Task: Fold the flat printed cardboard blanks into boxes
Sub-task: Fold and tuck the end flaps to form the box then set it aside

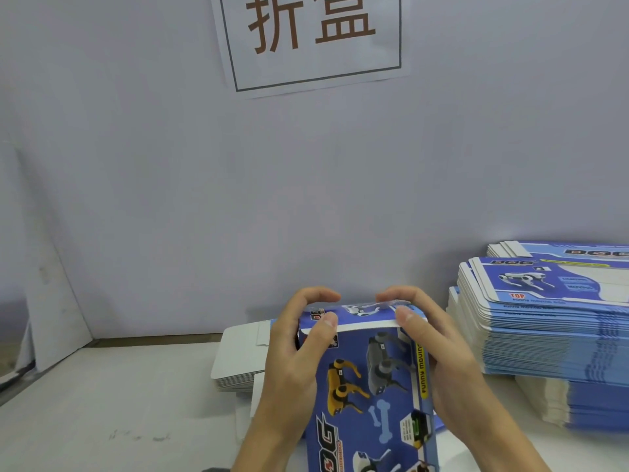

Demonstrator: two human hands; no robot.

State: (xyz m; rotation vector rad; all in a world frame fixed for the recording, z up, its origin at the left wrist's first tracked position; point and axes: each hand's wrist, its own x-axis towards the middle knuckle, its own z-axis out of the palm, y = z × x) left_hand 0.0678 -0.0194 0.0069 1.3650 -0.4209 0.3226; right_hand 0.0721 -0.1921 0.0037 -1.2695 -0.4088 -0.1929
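On the white table (119, 403), left hand (299, 352) and right hand (439, 349) grip the box (367, 386).

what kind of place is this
Probably a packaging workstation for folding boxes: a tall stack of flat printed blanks, a paper sign on the wall, and two hands closing a blue box.

The box (367, 386) runs off the bottom edge; the blank stack (544, 321) off the right.
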